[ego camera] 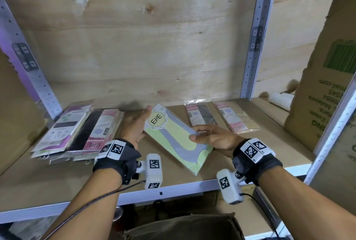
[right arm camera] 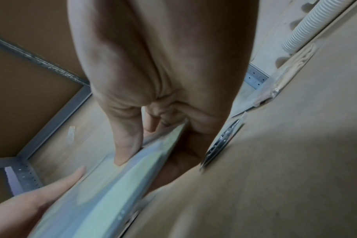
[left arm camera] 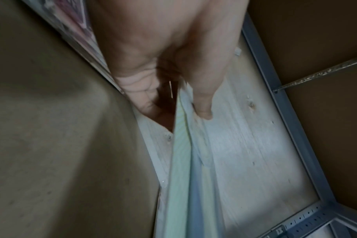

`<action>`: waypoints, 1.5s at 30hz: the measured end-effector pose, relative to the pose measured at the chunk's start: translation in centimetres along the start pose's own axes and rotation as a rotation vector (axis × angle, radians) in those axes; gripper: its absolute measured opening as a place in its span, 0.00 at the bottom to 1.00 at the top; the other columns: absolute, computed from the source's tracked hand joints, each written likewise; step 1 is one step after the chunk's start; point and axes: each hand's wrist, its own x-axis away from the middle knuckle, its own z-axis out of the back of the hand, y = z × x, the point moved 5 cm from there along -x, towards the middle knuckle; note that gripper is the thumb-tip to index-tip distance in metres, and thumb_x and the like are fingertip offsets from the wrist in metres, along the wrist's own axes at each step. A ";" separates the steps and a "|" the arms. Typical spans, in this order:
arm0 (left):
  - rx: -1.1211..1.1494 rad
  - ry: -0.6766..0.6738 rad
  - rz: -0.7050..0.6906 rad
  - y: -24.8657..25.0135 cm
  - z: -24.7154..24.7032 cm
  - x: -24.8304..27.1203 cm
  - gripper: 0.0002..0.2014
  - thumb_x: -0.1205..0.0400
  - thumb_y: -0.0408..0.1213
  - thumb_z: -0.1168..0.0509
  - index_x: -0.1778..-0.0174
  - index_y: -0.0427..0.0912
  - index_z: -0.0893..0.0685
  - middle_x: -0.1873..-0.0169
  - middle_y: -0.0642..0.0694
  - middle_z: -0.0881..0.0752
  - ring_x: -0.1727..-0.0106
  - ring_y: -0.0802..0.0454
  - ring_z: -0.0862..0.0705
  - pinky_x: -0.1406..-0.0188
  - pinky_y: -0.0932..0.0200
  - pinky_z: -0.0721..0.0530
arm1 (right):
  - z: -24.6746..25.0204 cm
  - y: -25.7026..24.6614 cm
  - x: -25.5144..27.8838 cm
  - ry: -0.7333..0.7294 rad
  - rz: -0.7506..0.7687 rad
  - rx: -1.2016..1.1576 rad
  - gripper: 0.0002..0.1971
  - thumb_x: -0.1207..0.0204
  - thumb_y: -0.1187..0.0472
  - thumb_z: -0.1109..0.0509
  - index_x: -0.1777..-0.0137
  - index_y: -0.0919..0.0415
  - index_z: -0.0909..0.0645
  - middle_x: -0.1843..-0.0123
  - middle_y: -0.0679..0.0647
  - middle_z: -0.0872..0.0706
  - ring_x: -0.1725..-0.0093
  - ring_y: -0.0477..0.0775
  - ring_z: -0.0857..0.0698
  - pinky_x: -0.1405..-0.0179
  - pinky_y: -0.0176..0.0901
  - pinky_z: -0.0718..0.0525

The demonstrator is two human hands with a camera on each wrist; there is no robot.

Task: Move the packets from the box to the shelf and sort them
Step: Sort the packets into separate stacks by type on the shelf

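A flat green, yellow and grey packet [ego camera: 176, 139] marked ENE is held tilted just over the brown shelf board [ego camera: 81, 172], between both hands. My left hand [ego camera: 137, 124] grips its far left end, thumb on top [left arm camera: 202, 103] and fingers under it. My right hand [ego camera: 204, 136] pinches its right edge, thumb on the face [right arm camera: 126, 149]. The packet [left arm camera: 185, 169] shows edge-on in the left wrist view, and the packet [right arm camera: 104, 190] lies slanted in the right wrist view. A heap of packets [ego camera: 77, 133] lies at the shelf's left. Two single packets, one dark [ego camera: 201, 114] and one pink-beige [ego camera: 236, 117], lie at the back right.
A plywood back wall [ego camera: 144, 47] closes the shelf, with perforated metal uprights at left [ego camera: 28, 70] and right [ego camera: 252, 51]. A big printed cardboard box [ego camera: 327, 89] stands at the right. A ribbed white roll [ego camera: 281, 100] lies beyond the right upright. An open brown box [ego camera: 185, 228] sits below the shelf.
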 end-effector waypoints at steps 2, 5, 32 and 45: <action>-0.018 0.000 -0.007 0.1 0.2 0.2 0.15 0.21 0.49 0.26 0.43 0.46 0.12 0.44 0.44 0.09 0.36 0.44 0.14 0.29 0.39 0.19 | 0.0 0.0 0.0 -0.003 -0.008 -0.010 0.16 0.19 0.66 0.28 0.34 0.71 0.17 0.35 0.69 0.13 0.39 0.61 0.14 0.31 0.54 0.19; 0.048 -0.016 0.057 -0.4 0.3 0.4 0.16 0.19 0.44 0.26 0.40 0.40 0.13 0.38 0.39 0.11 0.31 0.41 0.16 0.25 0.40 0.22 | -0.2 -0.1 0.0 -0.003 -0.022 -0.046 0.16 0.19 0.67 0.29 0.32 0.70 0.18 0.35 0.67 0.13 0.41 0.59 0.13 0.36 0.47 0.16; -0.132 -0.432 0.116 -2.9 0.1 1.5 0.11 0.19 0.28 0.29 0.41 0.29 0.12 0.52 0.37 0.09 0.59 0.50 0.14 0.64 0.64 0.10 | -1.4 -0.4 -2.3 0.121 -0.162 -0.083 0.11 0.23 0.67 0.25 0.42 0.65 0.13 0.54 0.52 0.10 0.56 0.48 0.12 0.59 0.34 0.18; -0.499 -0.152 0.215 -4.6 2.2 -1.4 0.21 0.29 0.38 0.17 0.49 0.35 0.19 0.53 0.35 0.11 0.57 0.44 0.09 0.55 0.46 0.07 | -3.1 0.2 -4.3 0.231 -0.334 0.387 0.13 0.31 0.62 0.18 0.53 0.71 0.12 0.64 0.64 0.08 0.74 0.53 0.15 0.65 0.48 0.10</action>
